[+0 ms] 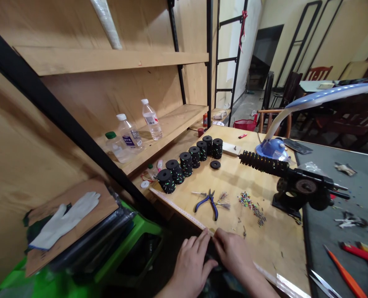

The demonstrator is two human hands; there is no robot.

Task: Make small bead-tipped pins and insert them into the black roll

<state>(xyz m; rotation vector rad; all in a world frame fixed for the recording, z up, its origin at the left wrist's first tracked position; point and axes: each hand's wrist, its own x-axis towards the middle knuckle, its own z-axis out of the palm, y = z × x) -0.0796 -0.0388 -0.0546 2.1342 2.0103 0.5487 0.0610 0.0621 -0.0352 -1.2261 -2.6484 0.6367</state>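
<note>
At the front edge of the wooden table (258, 252), my left hand (191, 263) lies with its fingers stretched out and its thumb apart. Close beside it, my right hand (235, 252) has its fingers curled in at the same edge. Whatever it may hold is hidden. Beyond my hands lie blue-handled pliers (215, 210), opened in a V, with a small bundle of fine pieces (223, 200) next to them. Small multicoloured beads (246, 199) are scattered to the right, running into a pile of small metal bits (260, 217).
Several black spools (166, 182) stand in a row along the table's left side. A black crank-handled winding device (304, 186) and a blue lamp (272, 147) stand right. An orange pointed tool (345, 271) lies on the grey mat (323, 231). Bottles (152, 120) stand on the shelf.
</note>
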